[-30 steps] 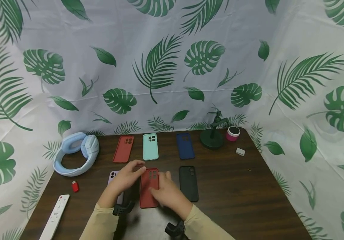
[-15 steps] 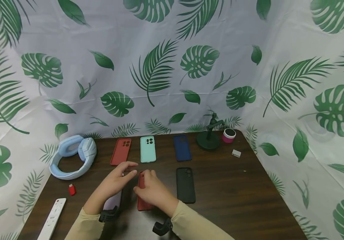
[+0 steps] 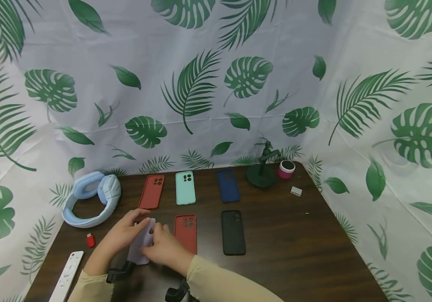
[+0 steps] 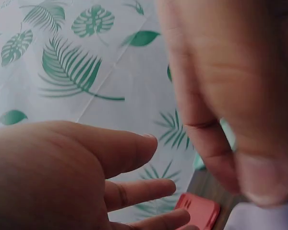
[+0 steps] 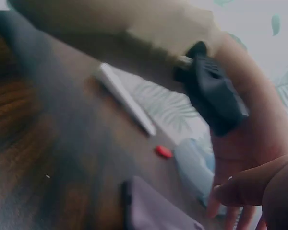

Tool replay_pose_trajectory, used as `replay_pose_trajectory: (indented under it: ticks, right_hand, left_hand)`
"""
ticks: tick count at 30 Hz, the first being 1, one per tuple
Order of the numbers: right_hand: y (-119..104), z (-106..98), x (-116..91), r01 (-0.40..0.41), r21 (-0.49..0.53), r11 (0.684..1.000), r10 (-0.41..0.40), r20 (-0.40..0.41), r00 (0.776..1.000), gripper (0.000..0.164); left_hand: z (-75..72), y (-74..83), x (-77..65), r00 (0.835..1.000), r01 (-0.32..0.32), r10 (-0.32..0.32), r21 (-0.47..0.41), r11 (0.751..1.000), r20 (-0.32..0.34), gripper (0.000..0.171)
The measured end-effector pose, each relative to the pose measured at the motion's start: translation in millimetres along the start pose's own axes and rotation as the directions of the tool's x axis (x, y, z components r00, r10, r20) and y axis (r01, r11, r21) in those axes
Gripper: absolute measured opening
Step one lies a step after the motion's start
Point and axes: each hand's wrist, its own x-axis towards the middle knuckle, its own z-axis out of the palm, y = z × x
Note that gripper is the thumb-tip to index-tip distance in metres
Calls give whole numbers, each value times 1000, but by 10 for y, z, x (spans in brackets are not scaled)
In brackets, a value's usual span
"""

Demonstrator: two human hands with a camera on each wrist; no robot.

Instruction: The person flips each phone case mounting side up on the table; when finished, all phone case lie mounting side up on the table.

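Note:
A lavender phone case (image 3: pixel 139 247) lies at the left of the front row, partly covered by my hands. Over its right side is my right hand (image 3: pixel 168 249), fingers slightly bent and pointing down. In the right wrist view the thumb (image 5: pixel 249 187) stays apart from the case, and the other fingers are hidden. My left hand (image 3: pixel 119 237) hovers by the case's upper left, thumb and fingers extended with nothing between them. Just right lies a red phone case (image 3: pixel 186 235), its lower part behind my right hand. A black phone case (image 3: pixel 233 233) lies farther right.
Behind are another red case (image 3: pixel 151 191), a mint case (image 3: pixel 185 188) and a blue case (image 3: pixel 228 186). Light-blue headphones (image 3: pixel 114 188), a red USB stick (image 3: pixel 90 240) and a white remote (image 3: pixel 66 274) lie left. A dark green stand (image 3: pixel 261 176) and pink jar (image 3: pixel 286 169) stand back right.
Both hands have moved left, from the front red phone case to the lavender one. My right hand has left the red case, which now shows again.

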Motion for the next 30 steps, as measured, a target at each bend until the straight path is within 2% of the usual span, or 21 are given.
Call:
replay_pose_trajectory:
  ticks: [3, 5, 8, 11, 15, 17, 20, 27, 30]
  right_hand:
    - [-56, 122, 23, -10, -28, 1000, 10, -10, 1000, 45]
    - [-93, 180, 38, -8, -58, 998, 7, -12, 1000, 47]
    - [-127, 235, 68, 4, -106, 994, -6, -17, 1000, 62]
    - [-117, 288, 92, 36, -201, 979, -45, -39, 998, 76]
    - [-33, 377, 110, 91, -330, 939, -109, -37, 993, 70]
    - [14, 432, 121, 119, -361, 925, -136, -22, 990, 66]
    - [59, 476, 134, 133, -377, 917, -156, -31, 987, 69]
    - [76, 515, 120, 109, -407, 907, -142, -52, 988, 73]
    - [57, 516, 98, 90, -425, 901, -135, -76, 988, 73]
  left_hand:
    - [-65, -63, -17, 999, 34, -34, 10, 999, 12, 50]
    - [-92, -95, -26, 997, 64, -63, -22, 998, 43, 51]
    - [-96, -136, -7, 991, 107, -100, -67, 992, 94, 54]
    - [-60, -168, 35, 985, 147, -143, -36, 989, 100, 55]
    - [-22, -186, 92, 979, 180, -185, 61, 982, 82, 57]
    - [-20, -201, 94, 977, 188, -194, 70, 980, 85, 58]
    - [-30, -211, 99, 978, 188, -194, 76, 979, 77, 58]
    - [-42, -274, 100, 971, 216, -218, 34, 976, 99, 62]
    - [-44, -304, 96, 967, 240, -237, -27, 970, 99, 62]
